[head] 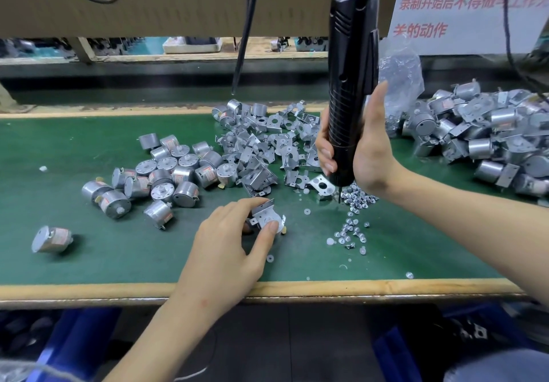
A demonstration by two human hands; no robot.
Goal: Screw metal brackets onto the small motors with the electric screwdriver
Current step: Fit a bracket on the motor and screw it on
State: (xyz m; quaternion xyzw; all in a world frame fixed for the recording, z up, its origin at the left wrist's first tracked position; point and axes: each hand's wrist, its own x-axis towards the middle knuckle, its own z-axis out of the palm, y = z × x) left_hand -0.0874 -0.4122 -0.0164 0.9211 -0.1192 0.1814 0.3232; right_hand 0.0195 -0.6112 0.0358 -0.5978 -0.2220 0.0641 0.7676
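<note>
- Left hand: forearm enters from the lower edge, palm down over the green mat. Thumb and forefinger are curled and pinch a motor with bracket that sits on the mat, front centre.
- Right hand: raised, forearm angled in from the right. Fingers wrap the lower barrel of the electric screwdriver, thumb stretched up along its body.
- Screwdriver near upright, bit pointing down at the edge of the screw pile; contact cannot be told.
- Loose motors heaped left of centre, bracket heap just beside them, assembled units piled far right.
</note>
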